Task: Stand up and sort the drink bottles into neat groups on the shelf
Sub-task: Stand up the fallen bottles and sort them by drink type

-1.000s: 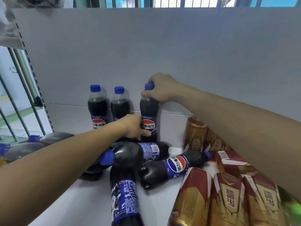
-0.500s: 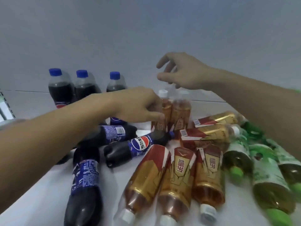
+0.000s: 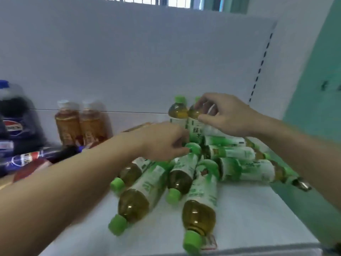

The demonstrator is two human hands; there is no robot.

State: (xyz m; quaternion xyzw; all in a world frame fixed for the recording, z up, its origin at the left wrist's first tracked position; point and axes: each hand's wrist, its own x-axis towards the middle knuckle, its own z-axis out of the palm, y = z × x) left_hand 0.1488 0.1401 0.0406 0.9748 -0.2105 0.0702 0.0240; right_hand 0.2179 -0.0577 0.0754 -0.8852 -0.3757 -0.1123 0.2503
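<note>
Several green tea bottles with green caps lie in a heap (image 3: 186,174) on the white shelf (image 3: 245,218). Two more stand upright at the back panel: one free (image 3: 177,111), the other (image 3: 195,129) held at its neck by my right hand (image 3: 228,115). My left hand (image 3: 162,141) reaches across the heap. Its curled fingertips close on the green cap (image 3: 193,147) of a lying bottle. Blur hides the exact grip.
Two amber tea bottles (image 3: 79,122) stand upright at the back left. Further left stands a cola bottle (image 3: 15,117), with a lying cola bottle (image 3: 27,157) and a red-gold bottle (image 3: 31,169) in front. A teal wall (image 3: 313,89) bounds the shelf's right side.
My view swung right from the cola bottles to the green tea heap. My right hand left the cola cap and now holds an upright green tea bottle; my left hand followed.
</note>
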